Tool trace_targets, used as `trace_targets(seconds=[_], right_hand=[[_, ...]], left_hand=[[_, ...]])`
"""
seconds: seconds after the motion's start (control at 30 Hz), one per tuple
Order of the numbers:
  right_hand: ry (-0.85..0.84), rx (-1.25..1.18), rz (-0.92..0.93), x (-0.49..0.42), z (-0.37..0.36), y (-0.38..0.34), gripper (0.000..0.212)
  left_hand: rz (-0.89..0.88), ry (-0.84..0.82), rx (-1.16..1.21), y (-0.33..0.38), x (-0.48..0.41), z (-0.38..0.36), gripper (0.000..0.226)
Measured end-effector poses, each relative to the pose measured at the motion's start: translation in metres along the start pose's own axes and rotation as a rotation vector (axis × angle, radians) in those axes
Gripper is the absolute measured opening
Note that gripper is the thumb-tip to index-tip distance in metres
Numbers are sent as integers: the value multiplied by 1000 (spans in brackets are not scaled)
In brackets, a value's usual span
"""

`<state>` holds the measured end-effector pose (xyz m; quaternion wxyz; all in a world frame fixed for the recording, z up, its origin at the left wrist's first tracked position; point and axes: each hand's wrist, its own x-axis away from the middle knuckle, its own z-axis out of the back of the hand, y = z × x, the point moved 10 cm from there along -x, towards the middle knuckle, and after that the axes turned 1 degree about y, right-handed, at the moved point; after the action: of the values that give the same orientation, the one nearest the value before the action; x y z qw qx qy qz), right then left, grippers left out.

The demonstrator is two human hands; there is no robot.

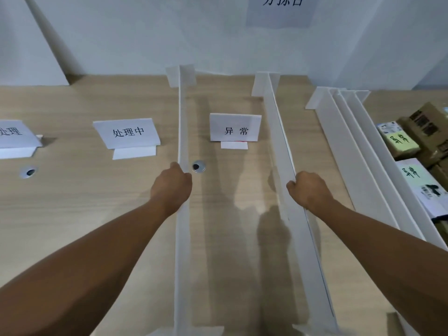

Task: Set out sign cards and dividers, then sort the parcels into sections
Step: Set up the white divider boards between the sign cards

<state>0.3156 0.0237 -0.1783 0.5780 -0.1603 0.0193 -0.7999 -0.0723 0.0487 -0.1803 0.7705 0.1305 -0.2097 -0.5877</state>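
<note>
Hands each on an upright divider: left hand (173, 184) fingers curled over left divider (183, 112), right hand (309, 190) fingers gripping right divider (276, 132). 异常 sign card (235, 128) stands on bench (72, 202) between them. Spare dividers (351, 146), parcels (419, 132) at right.

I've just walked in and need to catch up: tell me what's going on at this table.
A person is setting out dividers on the wooden table. The left hand grips the left divider and the right hand grips the right divider, both upright, with the 异常 sign card standing between them. The 处理中 sign card and a third sign card stand further left. The spare dividers are bunched together on the right, and the parcels sit beyond them, not yet sorted.
</note>
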Motion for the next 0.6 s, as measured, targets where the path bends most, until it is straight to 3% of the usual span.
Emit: trace_targets(seconds=[0.3,0.6], right_hand=[[4,-13,-31,-2,-49,12,30],[-10,4,-14,-9,-42,14,34]], left_hand=[[19,-71,-18,-30,-5,-59,12],[4,-56,-31,-26,-6,-60,12]])
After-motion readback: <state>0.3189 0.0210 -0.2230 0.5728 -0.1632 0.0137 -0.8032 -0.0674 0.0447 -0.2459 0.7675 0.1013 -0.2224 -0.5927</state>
